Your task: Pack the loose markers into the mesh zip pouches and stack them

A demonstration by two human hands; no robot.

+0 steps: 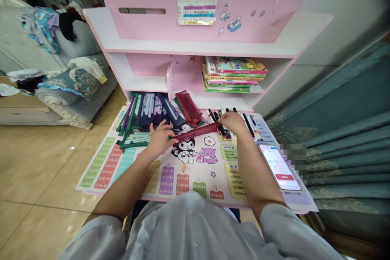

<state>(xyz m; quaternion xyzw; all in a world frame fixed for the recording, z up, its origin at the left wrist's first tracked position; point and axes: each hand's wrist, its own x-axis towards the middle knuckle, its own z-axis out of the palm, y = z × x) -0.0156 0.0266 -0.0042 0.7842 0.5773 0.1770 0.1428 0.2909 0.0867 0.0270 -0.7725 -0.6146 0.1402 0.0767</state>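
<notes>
A narrow dark red mesh zip pouch [196,133] stretches between my two hands above the printed desk mat. My left hand [160,138] grips its left end between thumb and fingers, the other fingers spread. At the opposite end, my right hand [232,123] is closed on the pouch's corner, beside a row of pens and markers [251,126]. More red pouches [188,107] lie flat just behind. To the left are piled green and dark blue mesh pouches [152,107], several with pens inside. Whether the held pouch contains anything is hard to see.
A lit phone [280,168] lies at the desk mat's [213,185] right side. Behind the mat rises a pink and white shelf unit [195,46] with stacked books [234,75]. A grey sofa [82,36] with clothes stands at the left, a teal curtain [344,130] at the right.
</notes>
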